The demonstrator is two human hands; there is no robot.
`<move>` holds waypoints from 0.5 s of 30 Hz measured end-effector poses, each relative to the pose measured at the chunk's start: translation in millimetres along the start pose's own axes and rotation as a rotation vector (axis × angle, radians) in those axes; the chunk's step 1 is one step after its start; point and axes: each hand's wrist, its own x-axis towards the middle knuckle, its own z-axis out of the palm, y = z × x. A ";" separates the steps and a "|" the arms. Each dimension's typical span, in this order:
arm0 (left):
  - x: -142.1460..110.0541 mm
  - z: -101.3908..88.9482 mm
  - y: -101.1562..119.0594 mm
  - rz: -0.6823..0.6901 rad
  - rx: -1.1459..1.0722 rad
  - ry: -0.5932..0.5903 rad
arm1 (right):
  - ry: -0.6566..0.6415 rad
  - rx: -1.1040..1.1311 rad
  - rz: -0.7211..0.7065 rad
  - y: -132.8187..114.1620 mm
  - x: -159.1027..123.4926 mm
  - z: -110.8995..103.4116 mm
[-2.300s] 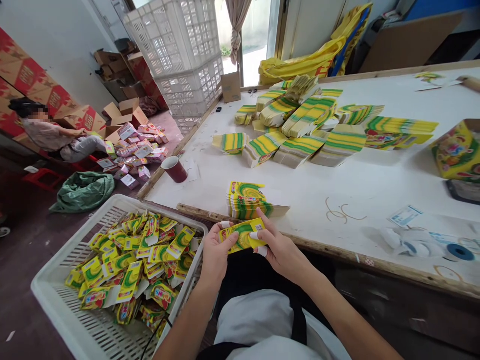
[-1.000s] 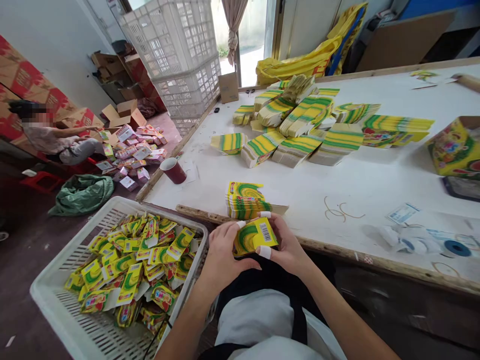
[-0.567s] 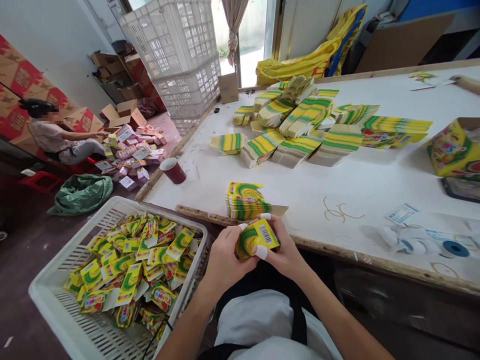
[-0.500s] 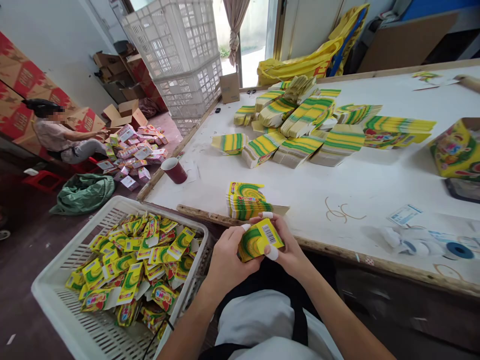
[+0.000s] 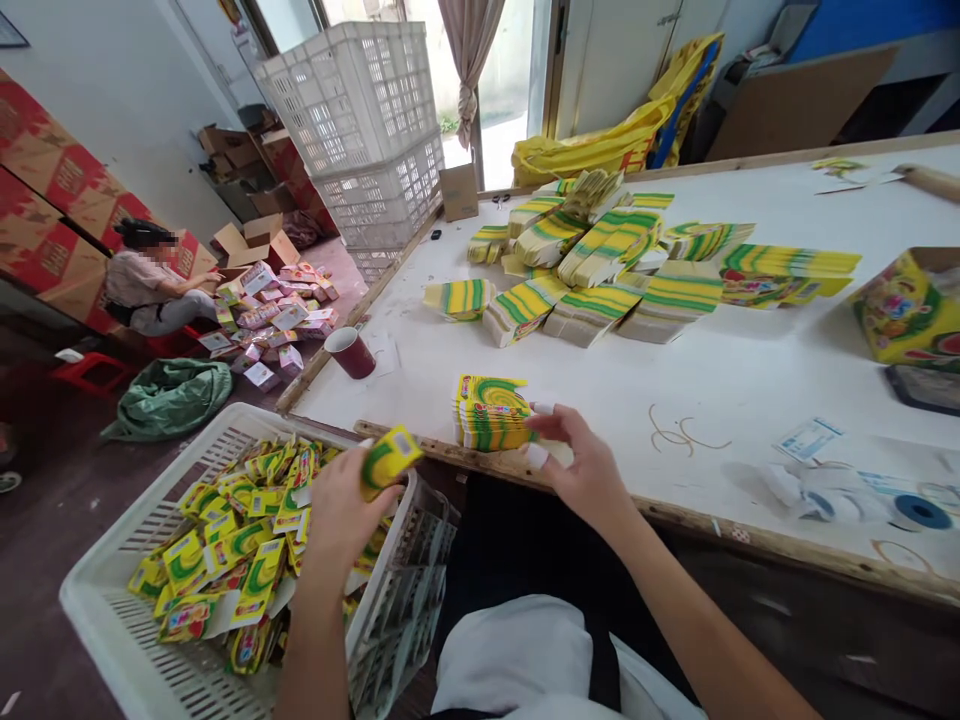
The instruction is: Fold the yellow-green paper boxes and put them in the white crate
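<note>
My left hand (image 5: 341,505) is closed round a small yellow and green box (image 5: 390,460), a folded carton held over the near right rim of the white plastic crate (image 5: 82,590). Inside that crate lies a heap of similar yellow cartons (image 5: 259,575). At the table's front edge stands a short stack of flat cartons (image 5: 491,412). My right hand (image 5: 581,465) is at the right end of this stack, thumb and fingers apart, white tape on the fingertips. Whether its fingertips touch the last carton I cannot tell.
Bundles of flat cartons (image 5: 607,260) are piled at the back of the white table (image 5: 585,380). A dark red mug (image 5: 351,354) stands at its left edge. Rubber bands (image 5: 682,435) and tape rolls (image 5: 919,510) lie rightward. Another person (image 5: 154,280) sits by pink boxes.
My left hand has carried the box left from in front of me to over the crate. My right hand has let go of the box and moved to the stack.
</note>
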 end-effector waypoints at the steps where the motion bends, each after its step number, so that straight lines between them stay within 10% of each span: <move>1: 1.9 -3.4 -12.2 -0.094 0.095 0.068 | 0.031 -0.110 0.001 3.7 9.5 -1.5; 5: 3.5 5.7 -25.7 -0.071 -0.060 0.086 | -0.015 -0.463 0.027 14.8 40.4 4.6; 15: -16.9 42.3 44.9 -0.049 -0.825 -0.233 | 0.051 -0.474 -0.017 11.5 32.6 13.0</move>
